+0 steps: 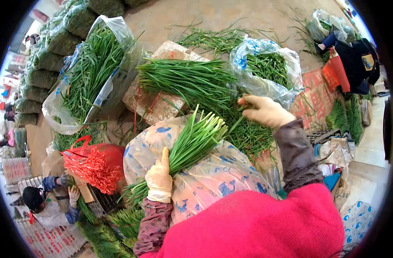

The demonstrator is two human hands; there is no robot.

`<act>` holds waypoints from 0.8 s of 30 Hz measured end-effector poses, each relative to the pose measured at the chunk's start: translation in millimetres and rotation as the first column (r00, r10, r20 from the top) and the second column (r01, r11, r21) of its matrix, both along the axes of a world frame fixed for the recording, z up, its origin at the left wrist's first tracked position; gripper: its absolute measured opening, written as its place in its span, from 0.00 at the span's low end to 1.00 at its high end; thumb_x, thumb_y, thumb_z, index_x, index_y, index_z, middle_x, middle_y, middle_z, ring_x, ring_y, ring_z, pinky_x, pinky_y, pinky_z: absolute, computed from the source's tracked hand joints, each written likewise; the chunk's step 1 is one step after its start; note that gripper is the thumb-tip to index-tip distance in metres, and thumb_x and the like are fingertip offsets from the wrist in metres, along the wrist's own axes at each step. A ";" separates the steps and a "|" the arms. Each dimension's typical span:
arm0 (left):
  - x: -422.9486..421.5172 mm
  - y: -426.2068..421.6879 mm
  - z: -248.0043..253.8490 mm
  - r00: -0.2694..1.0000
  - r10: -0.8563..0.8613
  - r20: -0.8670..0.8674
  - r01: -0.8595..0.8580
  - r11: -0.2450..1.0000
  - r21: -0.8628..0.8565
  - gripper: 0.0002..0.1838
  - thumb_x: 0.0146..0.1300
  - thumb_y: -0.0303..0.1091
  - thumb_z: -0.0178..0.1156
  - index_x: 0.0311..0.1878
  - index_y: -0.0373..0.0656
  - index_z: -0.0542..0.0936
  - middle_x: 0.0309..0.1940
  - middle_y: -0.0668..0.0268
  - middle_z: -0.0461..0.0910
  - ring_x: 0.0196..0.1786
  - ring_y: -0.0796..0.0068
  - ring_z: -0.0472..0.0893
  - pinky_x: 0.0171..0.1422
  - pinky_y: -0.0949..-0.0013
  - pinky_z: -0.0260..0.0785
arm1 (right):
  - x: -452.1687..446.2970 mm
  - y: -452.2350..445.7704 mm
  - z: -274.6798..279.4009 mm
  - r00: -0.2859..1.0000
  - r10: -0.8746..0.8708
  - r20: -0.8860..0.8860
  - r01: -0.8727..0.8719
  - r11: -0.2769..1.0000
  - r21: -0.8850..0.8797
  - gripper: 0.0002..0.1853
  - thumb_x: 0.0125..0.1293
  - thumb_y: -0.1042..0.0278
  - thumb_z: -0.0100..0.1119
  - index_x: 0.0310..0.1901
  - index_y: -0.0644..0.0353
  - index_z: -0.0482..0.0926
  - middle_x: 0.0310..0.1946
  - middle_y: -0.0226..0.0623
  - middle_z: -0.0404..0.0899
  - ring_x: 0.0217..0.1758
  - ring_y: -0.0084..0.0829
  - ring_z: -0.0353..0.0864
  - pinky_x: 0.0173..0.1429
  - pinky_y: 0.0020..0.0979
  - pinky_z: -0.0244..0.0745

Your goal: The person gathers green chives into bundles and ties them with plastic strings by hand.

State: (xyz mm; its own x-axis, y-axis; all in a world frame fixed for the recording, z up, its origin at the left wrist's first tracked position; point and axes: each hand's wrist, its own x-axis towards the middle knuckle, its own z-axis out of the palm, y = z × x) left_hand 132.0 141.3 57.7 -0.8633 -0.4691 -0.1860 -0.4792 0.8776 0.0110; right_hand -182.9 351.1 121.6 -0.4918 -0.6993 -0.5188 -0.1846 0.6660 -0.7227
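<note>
My left hand (159, 177), in a pale glove, is wrapped round a bunch of green stalks (194, 142) above my lap, which a plastic sheet with blue prints (224, 172) covers. My right hand (263, 111), also gloved, is raised to the right of the bunch, over loose green leaves (250, 137). Its fingers point left, bent, with bare fingertips showing; whether anything is between them is too small to tell. Ahead of both hands, a larger pile of long green stalks (188, 79) lies across a speckled block (153, 105).
An open plastic bag of greens (93, 73) stands at the left, another bag (269, 69) ahead right. Red ties (91, 165) fill a red bag at the left. A person (46, 198) holds greens at lower left; another person (355, 60) bends at upper right. Stacked bundles (48, 60) line the upper left.
</note>
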 end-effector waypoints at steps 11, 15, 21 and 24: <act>-0.4 -14.1 11.9 0.997 0.066 -0.041 -0.051 0.952 0.301 0.42 0.46 0.17 0.60 0.69 0.53 0.66 0.43 0.56 0.82 0.41 0.58 0.83 0.43 0.63 0.74 | -1.9 -90.4 -79.0 0.907 0.246 0.343 -0.169 0.956 -0.238 0.24 0.65 0.55 0.62 0.58 0.60 0.76 0.36 0.30 0.80 0.33 0.19 0.73 0.37 0.24 0.71; 15.1 -30.1 -0.8 0.892 0.357 -0.279 0.021 0.582 0.813 0.34 0.55 0.23 0.61 0.68 0.49 0.68 0.51 0.54 0.82 0.51 0.67 0.83 0.53 0.69 0.73 | -16.5 -81.7 -73.4 0.645 -0.202 0.737 0.545 0.797 -0.260 0.20 0.68 0.59 0.58 0.58 0.57 0.74 0.34 0.26 0.79 0.26 0.16 0.73 0.29 0.17 0.68; 7.9 -37.7 7.0 0.886 0.457 -0.079 -0.117 0.385 0.915 0.27 0.52 0.20 0.64 0.58 0.35 0.74 0.47 0.64 0.82 0.49 0.77 0.79 0.57 0.71 0.71 | 11.4 -90.6 -29.9 0.942 0.294 0.161 -0.166 0.827 -0.538 0.39 0.58 0.60 0.67 0.69 0.58 0.61 0.55 0.41 0.76 0.57 0.31 0.74 0.59 0.29 0.70; 6.9 -33.5 17.4 0.826 0.564 0.015 -0.135 0.172 0.976 0.30 0.51 0.19 0.65 0.61 0.39 0.73 0.38 0.68 0.82 0.32 0.79 0.78 0.37 0.75 0.72 | 33.6 -100.0 -30.1 0.981 0.192 -0.021 -0.185 0.902 -0.389 0.38 0.55 0.58 0.69 0.66 0.59 0.66 0.51 0.44 0.78 0.55 0.32 0.76 0.61 0.30 0.68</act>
State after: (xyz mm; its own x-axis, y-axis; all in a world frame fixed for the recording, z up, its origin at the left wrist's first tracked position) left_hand 138.9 107.9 75.1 -0.7516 -0.4172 -0.5108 -0.5077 -0.1284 0.8519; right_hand -149.3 251.1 91.5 -0.3238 -0.9257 -0.1956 -0.2637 0.2869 -0.9210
